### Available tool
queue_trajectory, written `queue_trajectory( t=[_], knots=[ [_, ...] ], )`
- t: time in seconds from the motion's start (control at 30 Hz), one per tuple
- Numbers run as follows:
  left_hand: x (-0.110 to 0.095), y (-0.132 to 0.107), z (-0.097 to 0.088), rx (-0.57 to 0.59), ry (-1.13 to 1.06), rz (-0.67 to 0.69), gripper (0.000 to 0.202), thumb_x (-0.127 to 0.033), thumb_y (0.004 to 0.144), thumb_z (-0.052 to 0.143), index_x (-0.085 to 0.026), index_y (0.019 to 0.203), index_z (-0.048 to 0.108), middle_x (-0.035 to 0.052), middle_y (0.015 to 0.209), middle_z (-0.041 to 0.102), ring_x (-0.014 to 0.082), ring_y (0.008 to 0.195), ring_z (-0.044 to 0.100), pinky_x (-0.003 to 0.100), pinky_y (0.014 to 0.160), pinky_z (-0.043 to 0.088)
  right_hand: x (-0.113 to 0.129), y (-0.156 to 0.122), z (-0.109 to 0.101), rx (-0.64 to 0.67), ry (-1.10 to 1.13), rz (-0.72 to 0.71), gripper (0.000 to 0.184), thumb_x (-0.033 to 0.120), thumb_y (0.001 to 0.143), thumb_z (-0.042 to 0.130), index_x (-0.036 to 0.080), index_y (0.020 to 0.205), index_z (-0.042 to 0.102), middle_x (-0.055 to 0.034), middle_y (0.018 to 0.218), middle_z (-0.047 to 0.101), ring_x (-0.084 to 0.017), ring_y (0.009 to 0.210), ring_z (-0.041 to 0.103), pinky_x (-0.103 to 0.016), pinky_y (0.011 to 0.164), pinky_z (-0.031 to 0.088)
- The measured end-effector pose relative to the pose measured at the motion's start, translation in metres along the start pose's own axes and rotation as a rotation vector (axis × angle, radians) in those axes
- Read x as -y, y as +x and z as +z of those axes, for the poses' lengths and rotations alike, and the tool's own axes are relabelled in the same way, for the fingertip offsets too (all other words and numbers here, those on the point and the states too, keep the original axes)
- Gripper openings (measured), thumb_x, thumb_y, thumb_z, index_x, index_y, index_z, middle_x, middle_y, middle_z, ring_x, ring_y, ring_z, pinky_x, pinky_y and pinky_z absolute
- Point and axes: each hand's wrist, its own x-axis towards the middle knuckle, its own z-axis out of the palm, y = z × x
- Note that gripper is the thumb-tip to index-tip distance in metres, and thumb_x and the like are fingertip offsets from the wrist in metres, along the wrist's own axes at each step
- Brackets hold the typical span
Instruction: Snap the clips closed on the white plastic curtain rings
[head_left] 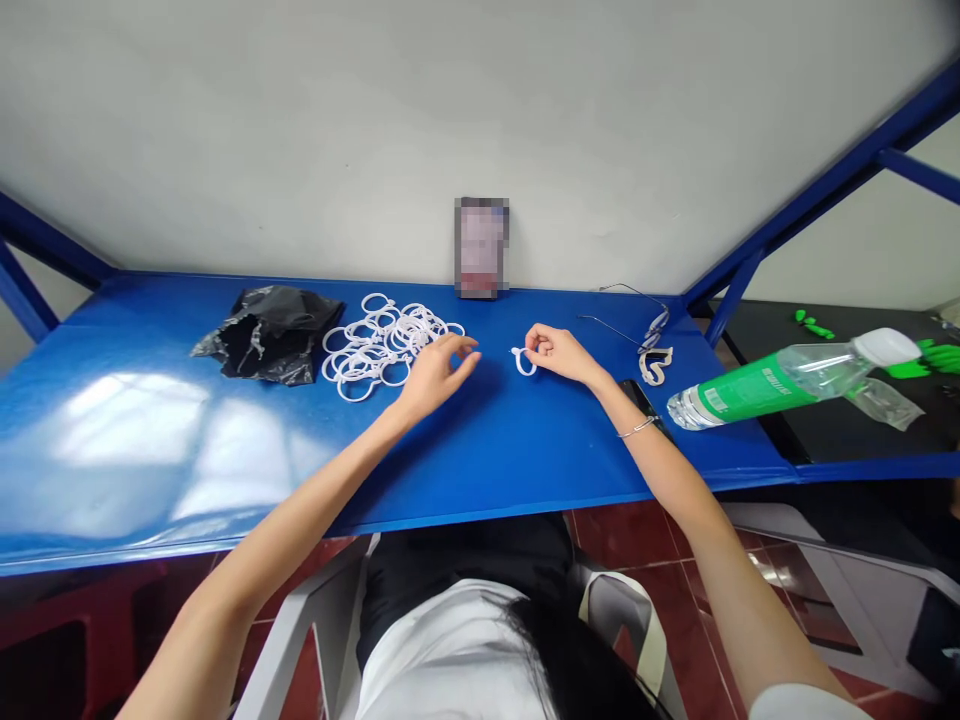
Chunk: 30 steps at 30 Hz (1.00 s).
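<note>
My right hand (556, 352) pinches a white plastic curtain ring (526, 374) between thumb and fingertips, just above the blue tabletop (487, 440). The ring hangs to the left of my fingers, and a small nub shows on its upper left. My left hand (441, 366) is beside a heap of similar white rings (414, 326), over its right edge. Its fingers are bent but apart, with nothing visible between them. Part of the heap is hidden behind that hand.
A crumpled black plastic bag (274, 330) lies left of the heap. A phone-like object (481, 250), blurred out, leans against the wall. On the right are eyeglasses (657, 325), a white-framed item (655, 368), a dark phone-like object (637, 398) and a green-labelled water bottle (780, 385).
</note>
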Motion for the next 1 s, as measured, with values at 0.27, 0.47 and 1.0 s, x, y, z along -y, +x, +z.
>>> queue_trajectory(
  t=[0.27,0.47,1.0],
  knots=[
    [0.011,0.027,0.041,0.08,-0.347,-0.159,0.041,-0.052,0.089,0.051,-0.013,0.089,0.065,0.0024,0.067,0.063,0.0116,0.055,0.057,0.021,0.054,0.042,-0.005,0.033,0.061,-0.277,0.341,0.07,0.029,0.039,0.07,0.066,0.022,0.075,0.043,0.0062,0.066,0.055,-0.008,0.046,0.054,-0.019,0.041,0.039],
    [0.024,0.037,0.032,0.215,-0.541,-0.179,0.047,-0.06,0.084,0.055,-0.013,0.085,0.059,0.001,0.071,0.062,0.0039,0.04,0.046,0.018,0.042,0.034,-0.003,0.044,0.058,-0.15,0.424,0.03,0.024,0.037,0.071,0.065,0.02,0.076,0.049,0.0052,0.064,0.056,-0.006,0.044,0.051,-0.018,0.039,0.034],
    [0.025,0.04,0.02,0.416,-0.823,-0.28,0.024,-0.038,0.075,0.061,-0.014,0.074,0.057,-0.0051,0.056,0.046,0.006,0.047,0.046,0.019,0.045,0.03,0.001,0.041,0.046,0.197,0.557,0.064,0.029,0.044,0.075,0.057,0.019,0.064,0.049,0.0054,0.058,0.042,-0.007,0.048,0.024,-0.023,0.047,0.015]
  ],
)
